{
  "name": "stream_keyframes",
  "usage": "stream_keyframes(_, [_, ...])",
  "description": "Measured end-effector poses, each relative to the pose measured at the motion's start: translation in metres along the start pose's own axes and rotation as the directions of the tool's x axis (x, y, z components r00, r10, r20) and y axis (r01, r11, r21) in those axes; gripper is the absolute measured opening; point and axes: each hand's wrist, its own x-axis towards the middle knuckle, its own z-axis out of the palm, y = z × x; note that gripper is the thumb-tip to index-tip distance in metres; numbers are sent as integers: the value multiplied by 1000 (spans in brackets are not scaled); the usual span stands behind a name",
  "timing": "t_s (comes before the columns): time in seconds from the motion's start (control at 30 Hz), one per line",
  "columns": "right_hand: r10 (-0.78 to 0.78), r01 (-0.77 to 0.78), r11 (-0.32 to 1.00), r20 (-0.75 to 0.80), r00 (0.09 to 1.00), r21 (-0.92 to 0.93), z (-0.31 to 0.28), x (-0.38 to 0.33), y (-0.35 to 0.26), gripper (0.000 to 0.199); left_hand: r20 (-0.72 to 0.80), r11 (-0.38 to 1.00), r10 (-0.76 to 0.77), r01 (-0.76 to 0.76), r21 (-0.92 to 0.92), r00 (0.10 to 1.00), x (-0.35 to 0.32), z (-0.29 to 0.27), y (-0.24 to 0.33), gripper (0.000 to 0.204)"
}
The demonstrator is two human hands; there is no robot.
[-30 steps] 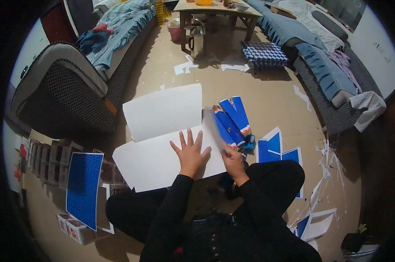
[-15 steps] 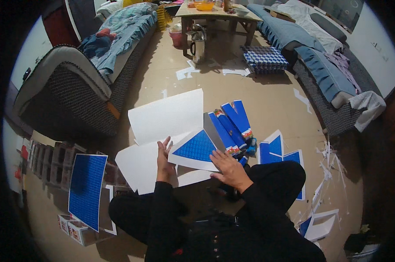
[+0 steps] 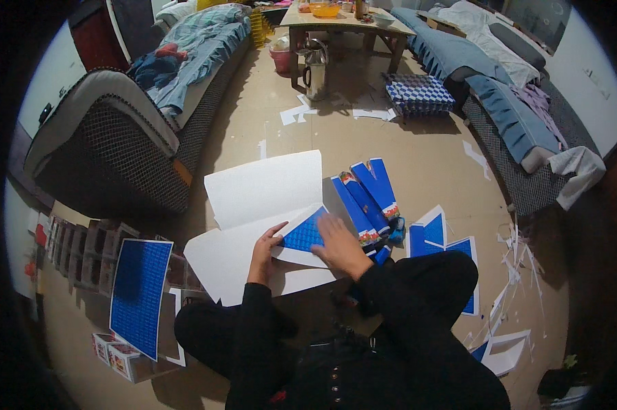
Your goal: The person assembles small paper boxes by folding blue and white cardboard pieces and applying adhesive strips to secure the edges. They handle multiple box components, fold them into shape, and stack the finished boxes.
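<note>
White board: the white board [image 3: 230, 263] lies across my lap, creased crosswise, its far panel reaching out over the floor and its near edge at my legs.
Blue flap: the blue triangular flap [image 3: 299, 236], white-bordered, lies over the right half of the board; I cannot tell if it is joined there.
Left fingers: my left hand [image 3: 263, 255] is on the board at the flap's left corner, fingers lightly bent; I cannot tell whether they pinch the edge.
Right fingers: my right hand [image 3: 342, 247] is spread nearly straight over the flap's right side, blurred, its grip loose and closed on nothing.
Right edge: long blue pieces [image 3: 364, 201] lie just beside the board, the tightest side for my right elbow; blue panels [image 3: 439, 229] and white strips [image 3: 510, 266] spread farther right.
Left edge: a tall blue panel [image 3: 141, 294] stands left of the board, a gap between, with compartmented boxes [image 3: 90, 253] behind it.
Far side: tan floor [image 3: 254, 116] stretches beyond the board to the low table [image 3: 349, 22], giving the widest room; a metal flask [image 3: 314, 76] and a checked box [image 3: 419, 93] stand well apart from the board.
</note>
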Motion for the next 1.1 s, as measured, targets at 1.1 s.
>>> stream_keyframes(1.1, [-53, 216, 820, -306, 951, 529, -49, 36, -16, 31, -184, 834, 316, -180, 521, 931, -43, 68, 0, 29])
